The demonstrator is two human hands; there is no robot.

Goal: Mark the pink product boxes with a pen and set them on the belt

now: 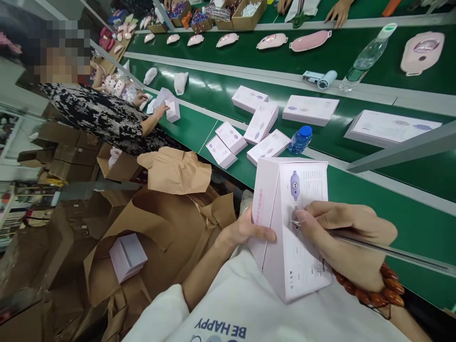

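My left hand (pixel 251 228) is closed around the left side of a pale pink-white printed box (pixel 306 256), its thumb lying across the side panel. The box is tilted against my front, and its printed face shows a purple belt-like device. My right hand (pixel 342 232) pinches a pair of slim metal tweezers (pixel 402 255). Their tip touches the box's printed face near a second picture, partly covered by my fingers. A blue-capped bottle (pixel 301 140) stands just beyond the box, beside several similar boxes (pixel 269 146) on the green bench.
Pink devices (pixel 309 42) line the far green belt. A clear plastic bottle (pixel 368 57) leans near a light-blue device (pixel 327 80). A metal post (pixel 402 145) crosses at right. Left of me, a large open carton (pixel 156 218) holds a white box (pixel 128 256). A co-worker (pixel 103 114) handles a box farther along.
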